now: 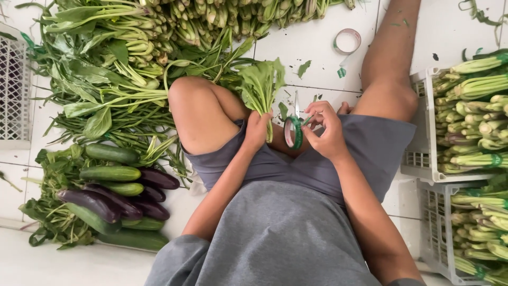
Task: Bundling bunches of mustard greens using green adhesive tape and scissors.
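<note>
Covering the tiled floor (317, 47), loose greens (121, 69) are heaped beside cucumbers (108, 172) and aubergines (106, 204). A leafy bunch (262, 87) is gripped by the left hand (257, 130) over the lap. A green tape roll (292, 132) and scissors (296, 106) are held by the right hand (325, 130).

White tiled floor (317, 47). At 11 o'clock: heap of leafy greens (121, 69). At 8 o'clock: cucumbers (111, 173) and aubergines (92, 203) on loose leaves. At 1 o'clock: tape roll (347, 41). At 3 to 4 o'clock: white plastic crates (423, 159) of bundled greens.
</note>
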